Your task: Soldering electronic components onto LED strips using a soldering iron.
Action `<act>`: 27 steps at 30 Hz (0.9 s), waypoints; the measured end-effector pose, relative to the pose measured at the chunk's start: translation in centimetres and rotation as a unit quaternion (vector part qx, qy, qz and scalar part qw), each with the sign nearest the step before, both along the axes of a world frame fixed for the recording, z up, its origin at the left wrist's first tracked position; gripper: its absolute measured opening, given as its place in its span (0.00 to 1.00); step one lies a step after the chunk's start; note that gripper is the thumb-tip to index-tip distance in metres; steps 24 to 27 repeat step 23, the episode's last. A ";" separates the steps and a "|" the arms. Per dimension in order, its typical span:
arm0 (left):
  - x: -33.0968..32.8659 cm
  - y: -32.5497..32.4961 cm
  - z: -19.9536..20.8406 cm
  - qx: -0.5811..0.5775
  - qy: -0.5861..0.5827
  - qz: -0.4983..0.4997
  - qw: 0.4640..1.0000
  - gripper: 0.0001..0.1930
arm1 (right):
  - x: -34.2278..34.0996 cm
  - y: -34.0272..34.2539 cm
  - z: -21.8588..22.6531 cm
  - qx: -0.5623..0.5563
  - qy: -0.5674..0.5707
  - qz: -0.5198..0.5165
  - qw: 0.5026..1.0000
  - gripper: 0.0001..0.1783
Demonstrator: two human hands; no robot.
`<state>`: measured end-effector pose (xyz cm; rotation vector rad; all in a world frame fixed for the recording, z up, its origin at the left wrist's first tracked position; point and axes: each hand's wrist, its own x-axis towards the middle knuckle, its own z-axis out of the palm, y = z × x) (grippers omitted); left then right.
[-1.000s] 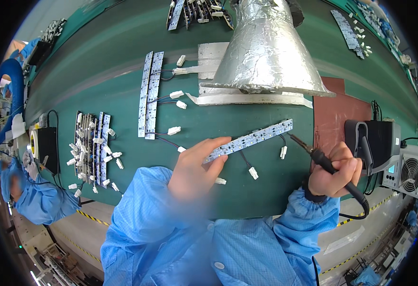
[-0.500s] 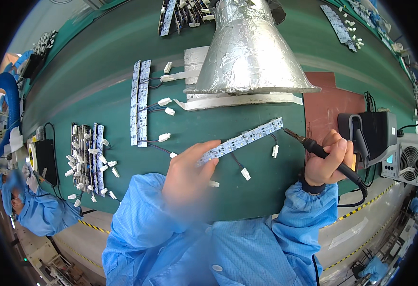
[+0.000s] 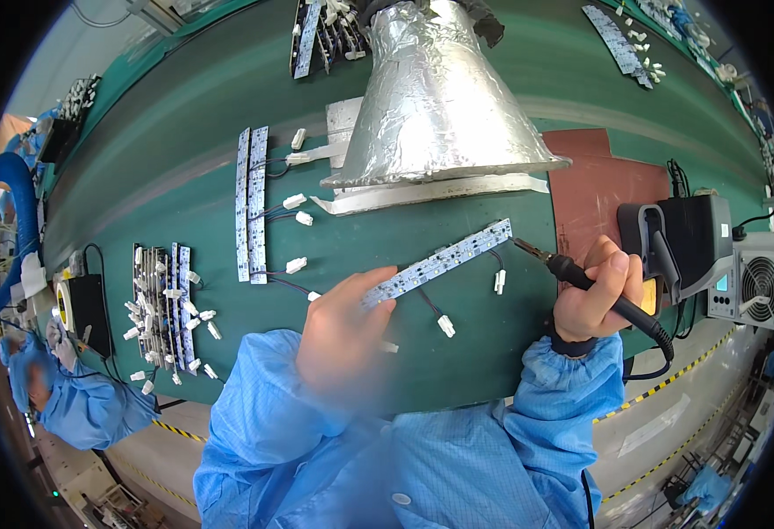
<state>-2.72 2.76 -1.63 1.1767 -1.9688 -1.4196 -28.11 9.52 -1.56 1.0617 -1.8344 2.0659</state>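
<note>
A narrow white LED circuit board [image 3: 444, 262] slants up to the right, its left end pinched between the thumb and fingers of my left hand [image 3: 344, 331]. Short wires with white connectors [image 3: 445, 326] hang from its lower edge. My right hand [image 3: 600, 295] grips a black soldering iron [image 3: 572, 271] like a pen. The iron's tip points at the board's right end, very close to it; whether they touch I cannot tell. Part of my left hand is blurred.
A foil-covered fume hood [image 3: 448, 106] stands behind the board. Two upright LED strips [image 3: 258, 203] lie left of it, and a cluster of wired boards [image 3: 162, 309] farther left. On the right are a brown mat [image 3: 581, 189], a black iron stand [image 3: 656, 251] and a fan unit [image 3: 753, 286].
The whole view has shifted slightly, with the bench items displaced a little. Both hands keep their grips, and the iron's tip stays near the board's right end.
</note>
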 end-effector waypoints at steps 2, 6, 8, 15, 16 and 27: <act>0.1 0.0 -0.3 0.009 0.021 0.012 1.000 0.17 | -0.2 -0.1 0.1 0.001 0.002 0.001 1.000 0.21; 0.1 0.1 0.2 0.020 0.001 0.011 1.000 0.17 | -1.9 0.0 0.8 -0.138 -0.039 -0.014 0.990 0.20; 0.2 0.2 0.0 0.036 0.016 0.011 0.999 0.17 | -2.4 0.2 1.2 -0.151 -0.043 -0.020 0.987 0.20; 2.3 2.2 1.9 -0.047 0.006 0.011 0.999 0.17 | -3.0 0.4 1.1 -0.179 -0.090 -0.012 0.980 0.21; 3.1 2.3 2.0 -0.031 0.002 0.019 0.999 0.17 | -2.9 0.4 1.2 -0.183 -0.094 -0.012 0.979 0.21; 6.7 3.6 0.9 0.027 -0.010 0.082 0.996 0.16 | -2.4 0.4 1.0 -0.163 -0.104 0.010 0.981 0.21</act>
